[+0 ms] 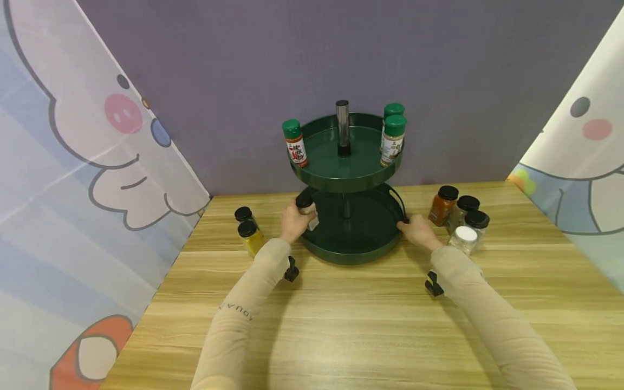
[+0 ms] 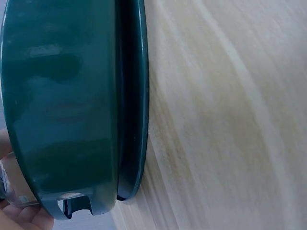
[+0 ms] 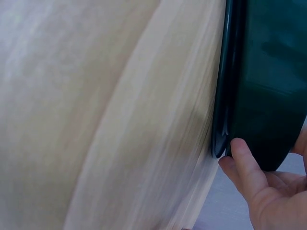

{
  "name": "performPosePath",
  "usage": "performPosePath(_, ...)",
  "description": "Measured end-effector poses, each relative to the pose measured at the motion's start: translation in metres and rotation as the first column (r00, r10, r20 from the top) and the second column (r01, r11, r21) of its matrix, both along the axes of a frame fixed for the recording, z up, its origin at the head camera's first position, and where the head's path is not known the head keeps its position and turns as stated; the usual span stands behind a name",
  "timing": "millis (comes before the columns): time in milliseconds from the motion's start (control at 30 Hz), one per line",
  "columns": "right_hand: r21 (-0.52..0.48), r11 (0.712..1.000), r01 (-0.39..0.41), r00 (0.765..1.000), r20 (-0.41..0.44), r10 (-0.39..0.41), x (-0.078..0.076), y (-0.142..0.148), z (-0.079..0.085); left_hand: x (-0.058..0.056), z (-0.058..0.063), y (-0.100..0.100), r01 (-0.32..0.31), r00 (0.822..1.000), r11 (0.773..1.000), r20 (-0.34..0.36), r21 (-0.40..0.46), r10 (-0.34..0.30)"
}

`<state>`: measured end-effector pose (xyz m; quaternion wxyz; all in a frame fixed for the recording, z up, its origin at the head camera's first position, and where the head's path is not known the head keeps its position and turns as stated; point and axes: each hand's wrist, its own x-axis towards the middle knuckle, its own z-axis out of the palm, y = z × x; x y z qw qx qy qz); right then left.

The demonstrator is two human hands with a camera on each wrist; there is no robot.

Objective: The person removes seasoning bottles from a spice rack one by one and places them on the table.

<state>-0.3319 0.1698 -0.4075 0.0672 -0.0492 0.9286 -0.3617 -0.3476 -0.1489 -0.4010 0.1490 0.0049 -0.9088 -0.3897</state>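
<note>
Head view: the left hand [image 1: 292, 223] holds a black-lidded spice jar [image 1: 306, 204] at the ten o'clock edge of the lower tray [image 1: 347, 257], part of a green two-tier stand. The jar's long axis runs near upright, lid up, leaning slightly; whether its base meets the tray floor cannot be told. This is the nearer of the two hands to the jar, and the tray's middle lies toward three o'clock from it. Across the tray, the right hand [image 1: 420, 232] holds the rim at three o'clock. On the upper tray [image 1: 345, 186], one chilli shaker [image 1: 296, 149] stands at nine o'clock and a pair of green-capped shakers [image 1: 392, 146] at three.

Left wrist view: the lower tray's outer wall fills the left side. At eight o'clock the jar shows past it, digits on either side, parted only by the jar's width; much of the hand is cut off.

Right wrist view: the wall stands at two o'clock, the hand at four. Its fingers [image 3: 247, 167] touch the tray's underside, another digit the opposite edge, gripping the wall between.
</note>
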Motion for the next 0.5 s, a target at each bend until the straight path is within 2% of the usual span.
performPosePath(267,-0.006,1.0,-0.003,1.0,-0.026,0.003,-0.001,-0.001,0.0,0.003,0.006,-0.004,-0.005,1.0,0.999,-0.016,0.034,0.005)
performPosePath(400,-0.015,1.0,-0.006,1.0,-0.018,0.005,-0.002,0.0,-0.002,0.01,0.016,-0.008,0.001,0.999,1.0,-0.048,0.03,0.001)
performPosePath(500,-0.027,1.0,-0.006,1.0,-0.013,0.005,-0.002,0.002,-0.003,0.017,0.028,-0.01,-0.008,0.996,1.0,-0.087,-0.013,0.007)
